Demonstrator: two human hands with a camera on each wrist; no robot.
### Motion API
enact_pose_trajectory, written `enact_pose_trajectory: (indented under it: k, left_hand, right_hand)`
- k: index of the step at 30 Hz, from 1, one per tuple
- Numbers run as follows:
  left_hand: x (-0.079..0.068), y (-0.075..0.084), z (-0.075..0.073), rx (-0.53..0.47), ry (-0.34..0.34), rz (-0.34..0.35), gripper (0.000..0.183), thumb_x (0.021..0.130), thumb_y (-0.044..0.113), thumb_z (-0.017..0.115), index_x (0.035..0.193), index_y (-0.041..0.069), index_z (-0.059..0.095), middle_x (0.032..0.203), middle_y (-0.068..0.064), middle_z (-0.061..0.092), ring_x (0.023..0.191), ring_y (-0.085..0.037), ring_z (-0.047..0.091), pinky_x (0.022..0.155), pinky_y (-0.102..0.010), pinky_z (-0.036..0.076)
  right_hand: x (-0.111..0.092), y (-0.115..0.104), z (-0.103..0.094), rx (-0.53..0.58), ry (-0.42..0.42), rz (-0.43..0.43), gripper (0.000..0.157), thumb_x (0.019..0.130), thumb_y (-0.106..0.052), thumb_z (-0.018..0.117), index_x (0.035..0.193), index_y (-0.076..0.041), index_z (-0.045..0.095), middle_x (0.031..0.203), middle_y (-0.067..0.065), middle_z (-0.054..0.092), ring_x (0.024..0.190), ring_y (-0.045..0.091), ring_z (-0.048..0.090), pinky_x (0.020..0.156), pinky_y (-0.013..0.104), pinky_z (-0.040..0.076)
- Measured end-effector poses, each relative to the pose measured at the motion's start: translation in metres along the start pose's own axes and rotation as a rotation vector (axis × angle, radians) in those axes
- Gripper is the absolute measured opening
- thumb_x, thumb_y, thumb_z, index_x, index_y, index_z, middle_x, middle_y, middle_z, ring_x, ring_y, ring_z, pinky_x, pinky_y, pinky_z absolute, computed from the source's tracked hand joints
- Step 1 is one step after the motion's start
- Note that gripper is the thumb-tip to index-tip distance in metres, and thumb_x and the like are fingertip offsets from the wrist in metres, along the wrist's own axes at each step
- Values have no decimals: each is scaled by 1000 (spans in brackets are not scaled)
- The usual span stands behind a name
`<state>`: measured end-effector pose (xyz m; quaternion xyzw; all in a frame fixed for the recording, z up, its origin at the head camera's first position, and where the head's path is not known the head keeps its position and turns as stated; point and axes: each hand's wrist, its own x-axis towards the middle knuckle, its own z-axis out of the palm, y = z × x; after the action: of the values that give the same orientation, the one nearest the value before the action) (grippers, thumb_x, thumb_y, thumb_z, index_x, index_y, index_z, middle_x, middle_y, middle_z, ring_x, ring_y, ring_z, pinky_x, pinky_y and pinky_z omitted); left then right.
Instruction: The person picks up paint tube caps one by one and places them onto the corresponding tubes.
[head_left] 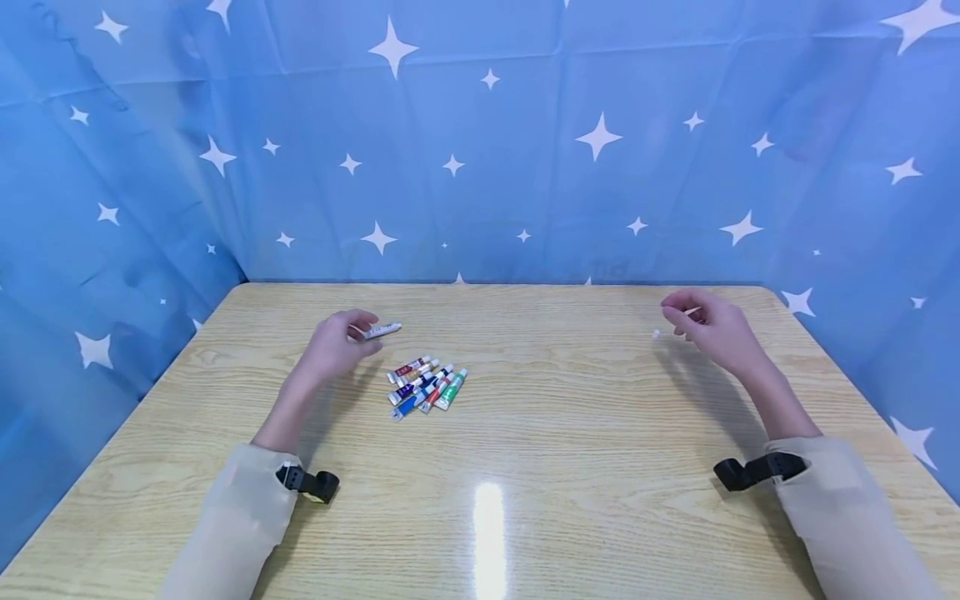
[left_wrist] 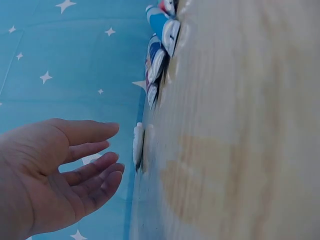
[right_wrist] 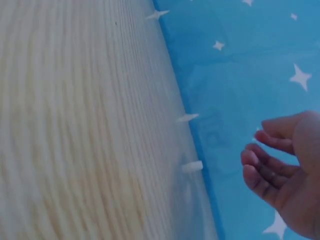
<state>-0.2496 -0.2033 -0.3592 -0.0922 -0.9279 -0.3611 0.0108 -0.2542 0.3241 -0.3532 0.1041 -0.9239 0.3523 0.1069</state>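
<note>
My left hand hovers beside a white paint tube, its fingers loosely bent and holding nothing. In the left wrist view a small gap shows between the fingertips and that white tube, which lies on the table. At the far right, my right hand is raised over the table with its fingers relaxed. Just left of its fingertips lies a small white cap; the right wrist view shows the cap apart from the right hand.
Several paint tubes, in red, purple, blue and green among others, lie in a cluster right of the left hand. The wooden table ends at the back against a blue curtain with white stars.
</note>
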Motion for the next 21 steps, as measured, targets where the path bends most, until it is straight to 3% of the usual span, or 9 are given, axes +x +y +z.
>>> enact_pose_trajectory:
  k: [10, 14, 21]
  left_hand:
    - [14, -5, 2, -15, -23, -15, 46, 85, 14, 64, 126, 1, 50, 120, -19, 52, 105, -32, 50, 81, -42, 47]
    - [21, -8, 6, -20, -40, -31, 46, 85, 12, 63, 127, 1, 49, 122, -19, 51, 104, -31, 52, 79, -40, 48]
    - [29, -6, 11, 48, -55, -99, 34, 86, 10, 60, 118, 0, 57, 107, -16, 59, 90, -27, 55, 65, -31, 49]
  right_hand:
    - [7, 24, 5, 84, -165, 121, 40, 91, -35, 54, 117, -5, 55, 103, 17, 58, 82, 30, 58, 59, 37, 51]
    - [10, 28, 6, 69, -211, 111, 42, 91, -34, 55, 119, -3, 54, 101, 18, 58, 78, 28, 58, 58, 35, 51]
    - [15, 33, 8, 20, -255, 88, 38, 89, -31, 60, 116, -4, 56, 96, 18, 59, 73, 25, 57, 57, 31, 50]
